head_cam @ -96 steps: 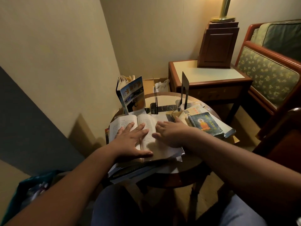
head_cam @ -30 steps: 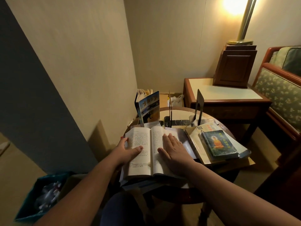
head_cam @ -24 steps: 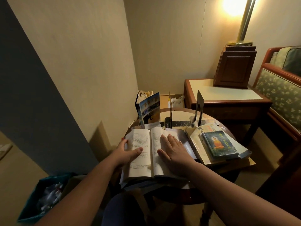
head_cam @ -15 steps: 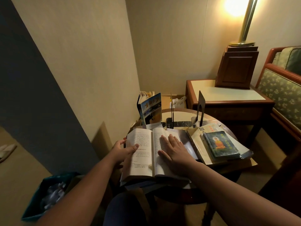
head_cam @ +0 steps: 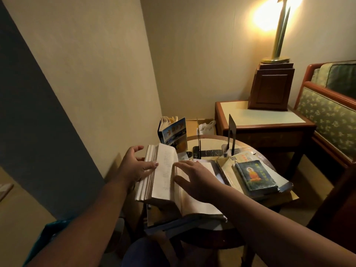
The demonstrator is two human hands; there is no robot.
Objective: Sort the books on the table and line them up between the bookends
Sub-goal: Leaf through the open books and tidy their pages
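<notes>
Round table, wooden rim, pale top: largely covered by books. At its rear, two dark metal bookends are set upright and apart, the left bookend seen nearly edge-on, the right bookend turned slightly; no book is held in the gap between them.

Open book: laid on a low stack of other volumes at the near left of the table, spine running from the near edge toward the bookends. The left block of pages is lifted and tilted up toward the middle; the right block lies flat.

Left hand: placed behind the raised page block, thumb pressed on the page edges, fingers spread loosely behind; the block is propped rather than gripped tight.

Right hand: laid palm down on the right-hand pages, fingers spread, nothing enclosed.

Blue-covered book: stood upright on its lower edge behind the open book, left of the bookends, pages fanned slightly at the top.

Green-covered book: laid flat, cover up with a seated orange figure, atop a larger pale book at the right of the table, long axis running near to far.

Side table: behind, a wooden box and a lit lamp carried on it.

Teal bin, lower left: contents cannot be told.
</notes>
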